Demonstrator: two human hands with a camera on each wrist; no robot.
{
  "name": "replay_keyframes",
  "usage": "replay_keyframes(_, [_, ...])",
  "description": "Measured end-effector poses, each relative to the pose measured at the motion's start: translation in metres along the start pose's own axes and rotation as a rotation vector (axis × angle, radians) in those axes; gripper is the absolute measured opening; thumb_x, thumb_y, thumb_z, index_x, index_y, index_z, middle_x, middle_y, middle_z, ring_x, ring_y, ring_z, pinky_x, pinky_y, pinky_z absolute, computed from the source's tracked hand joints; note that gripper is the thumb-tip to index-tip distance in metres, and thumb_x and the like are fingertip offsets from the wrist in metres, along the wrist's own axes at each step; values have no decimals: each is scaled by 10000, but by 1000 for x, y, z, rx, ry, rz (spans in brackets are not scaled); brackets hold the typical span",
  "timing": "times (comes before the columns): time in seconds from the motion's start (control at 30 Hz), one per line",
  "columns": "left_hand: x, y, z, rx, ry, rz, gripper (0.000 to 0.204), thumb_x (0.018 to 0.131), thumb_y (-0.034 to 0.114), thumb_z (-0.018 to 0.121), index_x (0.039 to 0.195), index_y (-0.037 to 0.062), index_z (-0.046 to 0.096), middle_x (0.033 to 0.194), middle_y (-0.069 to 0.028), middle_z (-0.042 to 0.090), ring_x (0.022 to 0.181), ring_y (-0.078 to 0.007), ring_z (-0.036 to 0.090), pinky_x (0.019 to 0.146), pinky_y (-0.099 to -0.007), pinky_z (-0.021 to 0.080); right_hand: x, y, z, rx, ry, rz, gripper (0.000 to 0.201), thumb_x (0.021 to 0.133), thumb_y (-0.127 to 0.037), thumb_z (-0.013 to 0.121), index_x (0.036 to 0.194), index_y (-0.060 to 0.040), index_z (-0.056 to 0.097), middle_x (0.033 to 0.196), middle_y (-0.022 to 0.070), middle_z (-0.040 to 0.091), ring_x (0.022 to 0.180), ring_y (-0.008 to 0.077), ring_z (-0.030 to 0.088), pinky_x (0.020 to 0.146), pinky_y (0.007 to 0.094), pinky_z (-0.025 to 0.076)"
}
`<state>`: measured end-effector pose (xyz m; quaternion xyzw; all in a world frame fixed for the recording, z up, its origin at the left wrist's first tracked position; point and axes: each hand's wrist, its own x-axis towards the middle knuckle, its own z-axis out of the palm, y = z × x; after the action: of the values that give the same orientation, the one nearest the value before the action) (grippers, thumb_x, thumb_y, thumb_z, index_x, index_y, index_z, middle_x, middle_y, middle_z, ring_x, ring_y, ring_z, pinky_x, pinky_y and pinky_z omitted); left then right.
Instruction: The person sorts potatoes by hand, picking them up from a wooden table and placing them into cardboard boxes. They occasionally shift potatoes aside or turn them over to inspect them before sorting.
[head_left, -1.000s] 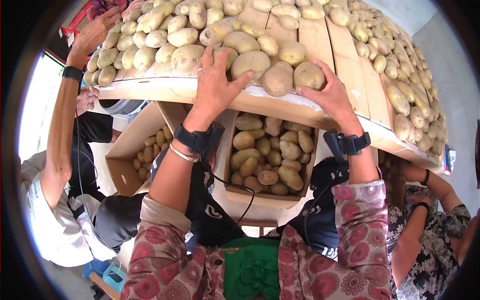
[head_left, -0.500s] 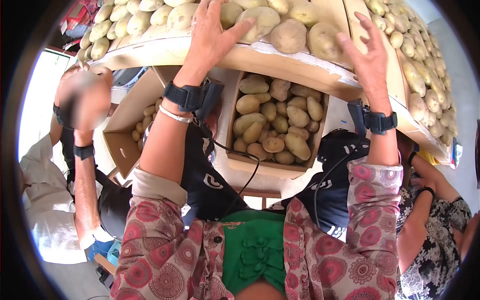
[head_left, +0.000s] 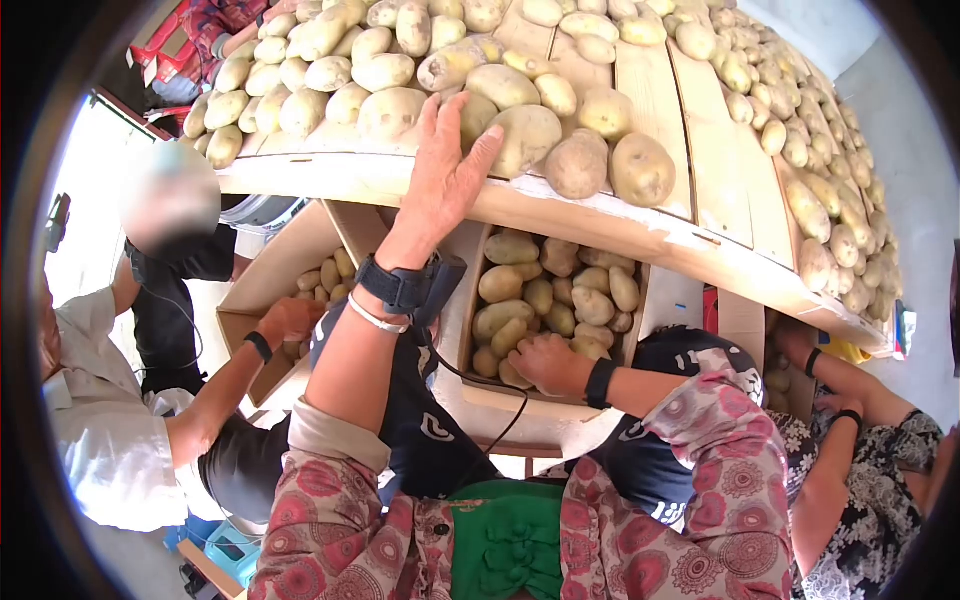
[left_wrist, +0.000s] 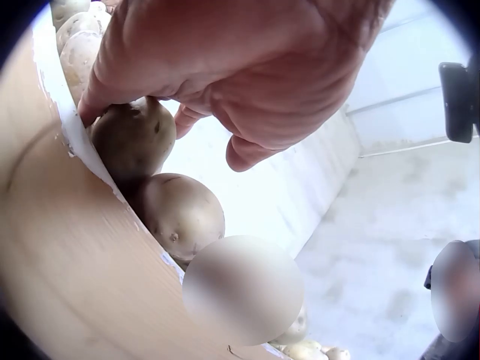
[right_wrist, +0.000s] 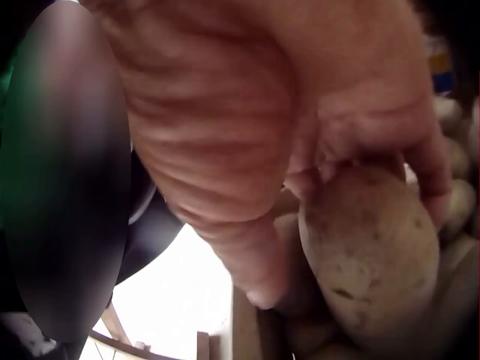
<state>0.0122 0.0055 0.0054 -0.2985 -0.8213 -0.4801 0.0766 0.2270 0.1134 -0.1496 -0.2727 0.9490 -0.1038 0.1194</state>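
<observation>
At the table's near edge, my left hand (head_left: 445, 170) lies with spread fingers against a large potato (head_left: 527, 140). The left wrist view has the left hand (left_wrist: 232, 67) over a potato (left_wrist: 139, 139), a fingertip at its side; another potato (left_wrist: 181, 214) sits alongside. Below the table, my right hand (head_left: 555, 364) is down in a cardboard box (head_left: 638, 335) of potatoes (head_left: 592, 305). Close up, the fingers of the right hand (right_wrist: 262, 112) curl round the upper end of a brown-spotted potato (right_wrist: 371, 251); its thumb hangs at the near side.
Potatoes cover the table's left (head_left: 310, 110) and right (head_left: 790, 110) parts, with bare planks (head_left: 720, 195) between. Another potato box (head_left: 350, 232) stands at left, with a person's hand (head_left: 290, 318) in it. A second person's arm (head_left: 825, 500) is at right. A cable (head_left: 490, 440) crosses my lap.
My right hand has left the potato at the table edge and dropped into the box, where it holds another. My left hand stays by its potato. The left neighbour's hand has lowered into their box.
</observation>
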Motion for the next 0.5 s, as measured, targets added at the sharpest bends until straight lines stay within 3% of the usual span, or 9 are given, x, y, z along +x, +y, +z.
replay_keyframes(0.13, [5, -8, 1, 11, 2, 14, 516, 926, 337, 541, 1333, 45, 418, 1423, -277, 281, 1338, -376, 276, 1095, -403, 233, 10, 7, 6, 100, -9, 49, 160, 719, -95, 606, 875, -58, 599, 874, 148, 606, 813, 309, 639, 656, 417, 523])
replay_keyframes(0.2, [7, -10, 1, 8, -4, 27, 499, 920, 331, 555, 1313, 47, 434, 1408, -262, 294, 1312, -379, 305, 1083, -406, 254, 7, 11, 11, 149, -27, 191, 149, 716, -92, 602, 858, -52, 606, 814, 168, 623, 782, 323, 653, 658, 418, 530])
replay_keyframes(0.3, [11, -6, 1, 3, 1, 20, 492, 913, 323, 567, 1298, 43, 442, 1403, -246, 297, 1299, -380, 317, 1078, -409, 260, 6, 22, 7, 100, -46, 46, 129, 734, -94, 568, 832, -17, 536, 686, 163, 597, 724, 307, 632, 584, 406, 503])
replay_keyframes(0.4, [8, -8, 1, 22, -10, 1, 503, 907, 318, 576, 1303, 43, 434, 1404, -245, 288, 1298, -377, 319, 1077, -402, 263, 15, 25, -43, 205, -84, 109, 183, 700, -113, 615, 842, 2, 606, 750, 207, 638, 739, 339, 654, 651, 403, 529])
replay_keyframes(0.47, [9, -6, 0, 7, -9, 18, 527, 911, 324, 569, 1329, 45, 411, 1420, -264, 267, 1316, -382, 300, 1085, -405, 251, 20, 34, -105, 493, -241, 32, 339, 678, -188, 684, 963, -16, 623, 857, 199, 655, 751, 359, 643, 651, 398, 516])
replay_keyframes(0.5, [9, -5, 0, 2, 3, 27, 527, 911, 324, 569, 1329, 45, 411, 1420, -264, 267, 1316, -382, 300, 1085, -405, 251, 18, 39, -126, 605, -127, -68, 420, 668, -214, 715, 1031, -30, 612, 899, 177, 653, 773, 347, 640, 655, 399, 510])
